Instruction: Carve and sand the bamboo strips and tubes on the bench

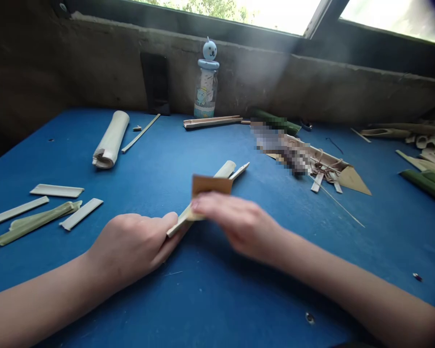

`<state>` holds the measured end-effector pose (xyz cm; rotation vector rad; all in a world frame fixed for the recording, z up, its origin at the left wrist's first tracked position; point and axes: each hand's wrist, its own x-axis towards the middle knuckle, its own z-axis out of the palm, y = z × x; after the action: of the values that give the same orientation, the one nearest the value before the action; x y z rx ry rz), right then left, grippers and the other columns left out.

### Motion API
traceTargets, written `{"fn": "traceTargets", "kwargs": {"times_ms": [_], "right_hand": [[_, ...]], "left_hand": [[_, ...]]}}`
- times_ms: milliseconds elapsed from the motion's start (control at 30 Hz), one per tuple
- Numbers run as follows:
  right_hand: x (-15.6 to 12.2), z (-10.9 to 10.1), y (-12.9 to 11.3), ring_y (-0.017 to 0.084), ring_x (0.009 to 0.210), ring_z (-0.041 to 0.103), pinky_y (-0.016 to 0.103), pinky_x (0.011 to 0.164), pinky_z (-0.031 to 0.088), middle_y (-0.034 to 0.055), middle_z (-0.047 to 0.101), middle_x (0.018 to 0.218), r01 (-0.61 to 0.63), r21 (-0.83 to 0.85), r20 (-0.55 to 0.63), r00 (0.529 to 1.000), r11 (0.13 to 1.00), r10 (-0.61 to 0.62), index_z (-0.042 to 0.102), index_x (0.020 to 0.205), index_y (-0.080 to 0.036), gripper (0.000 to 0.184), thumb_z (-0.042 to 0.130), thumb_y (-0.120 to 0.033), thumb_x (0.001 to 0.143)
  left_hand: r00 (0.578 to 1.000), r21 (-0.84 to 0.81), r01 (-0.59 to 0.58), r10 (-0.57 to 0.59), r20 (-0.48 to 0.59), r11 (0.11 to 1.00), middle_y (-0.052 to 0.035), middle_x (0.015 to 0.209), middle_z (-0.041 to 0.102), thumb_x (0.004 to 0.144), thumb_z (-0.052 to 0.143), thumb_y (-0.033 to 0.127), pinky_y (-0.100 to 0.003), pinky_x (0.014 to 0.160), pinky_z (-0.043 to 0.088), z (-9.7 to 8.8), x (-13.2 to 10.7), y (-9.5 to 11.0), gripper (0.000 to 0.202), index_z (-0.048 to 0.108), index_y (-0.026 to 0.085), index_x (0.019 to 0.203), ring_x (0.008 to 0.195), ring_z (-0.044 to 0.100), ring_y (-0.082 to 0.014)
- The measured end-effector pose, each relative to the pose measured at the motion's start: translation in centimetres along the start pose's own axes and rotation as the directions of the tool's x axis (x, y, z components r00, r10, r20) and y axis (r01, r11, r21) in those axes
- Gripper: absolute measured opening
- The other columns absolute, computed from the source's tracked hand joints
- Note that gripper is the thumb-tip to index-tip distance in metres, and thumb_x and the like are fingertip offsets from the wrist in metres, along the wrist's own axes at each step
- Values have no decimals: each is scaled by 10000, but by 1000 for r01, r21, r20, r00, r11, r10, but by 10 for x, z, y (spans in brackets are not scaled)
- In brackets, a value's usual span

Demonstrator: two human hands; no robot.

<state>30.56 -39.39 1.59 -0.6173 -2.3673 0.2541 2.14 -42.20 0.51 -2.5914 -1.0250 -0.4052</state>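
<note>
My left hand (pixel 137 241) is closed around the near end of a pale bamboo strip (pixel 224 169), which slants away from me just above the blue table. A brown piece of sandpaper (pixel 213 184) is pinched in my right hand (pixel 239 220) and lies across the middle of the strip, hiding part of it. Slight motion blur softens the right hand. Close beside the strip's far end, a narrower pointed bamboo piece (pixel 241 170) shows; whether my left hand holds it too I cannot tell.
Cut bamboo strips (pixel 57 190) lie on the blue table (pixel 159 309) at left, behind them a thick bamboo tube (pixel 111 140). A bottle (pixel 206 92) and a black phone-like slab (pixel 155 83) stand against the wall. More bamboo (pixel 426 179) and sandpaper (pixel 354 179) lie right.
</note>
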Motion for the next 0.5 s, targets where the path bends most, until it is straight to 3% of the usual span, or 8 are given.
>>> {"fn": "traceTargets", "kwargs": {"times_ms": [100, 133, 233, 300, 367, 433, 500], "right_hand": [[-1, -2, 6, 266, 1190, 794, 417, 1074, 650, 122, 831, 1235, -275, -170, -97, 960, 946, 261, 763, 1236, -166, 404, 475, -19, 994], [-1, -1, 3, 270, 1201, 790, 432, 1079, 647, 116, 829, 1242, -297, -172, -109, 953, 939, 281, 762, 1240, -182, 401, 481, -29, 998], [0, 4, -9, 217, 1401, 668, 400, 1252, 509, 113, 752, 1424, -46, -1, -6, 999, 999, 46, 718, 1344, -162, 488, 441, 15, 984], [-2, 4, -6, 194, 1415, 654, 352, 1259, 495, 137, 735, 1445, 11, 60, 20, 1000, 998, -13, 715, 1349, -113, 476, 426, 22, 996], [-5, 0, 7, 234, 1356, 703, 428, 1228, 533, 119, 775, 1378, -172, -48, -64, 984, 984, 168, 742, 1326, -159, 463, 445, -5, 1004], [-8, -2, 18, 284, 1349, 703, 514, 1211, 543, 99, 783, 1365, -363, -124, -135, 928, 923, 347, 759, 1316, -210, 434, 475, -57, 1025], [-8, 2, 17, 277, 1411, 652, 482, 1241, 514, 132, 742, 1431, -293, -105, -120, 952, 950, 280, 733, 1367, -167, 449, 474, -44, 1022]], "left_hand": [[1000, 8, 10, -11, 13, 1000, 14, 477, 547, 1154, 256, 420, -349, 484, 173, 0, 0, -1, 500, 566, 246, 802, 361, 486, -203], [1000, 3, 11, -11, 17, 1000, 11, 479, 551, 1154, 250, 424, -349, 485, 176, 0, 0, -1, 509, 568, 246, 798, 364, 490, -204], [1000, -29, 13, -12, 21, 1000, -16, 542, 632, 1156, 204, 440, -349, 499, 220, 0, 0, -2, 550, 614, 238, 849, 420, 566, -214], [999, -51, 26, -24, 39, 998, -18, 558, 647, 1157, 198, 449, -345, 494, 222, 1, 1, -3, 558, 629, 231, 878, 426, 573, -213], [997, -74, 43, -37, 74, 996, 9, 520, 602, 1158, 229, 453, -338, 476, 196, 1, 2, -4, 536, 616, 231, 861, 385, 519, -194], [993, -102, 57, -46, 111, 993, 34, 501, 573, 1158, 251, 447, -328, 467, 194, 0, 3, -5, 522, 595, 234, 829, 369, 488, -171], [990, -136, 61, -42, 135, 989, 41, 519, 597, 1160, 236, 440, -322, 475, 230, -1, 3, -6, 529, 600, 240, 832, 395, 523, -162]]}}
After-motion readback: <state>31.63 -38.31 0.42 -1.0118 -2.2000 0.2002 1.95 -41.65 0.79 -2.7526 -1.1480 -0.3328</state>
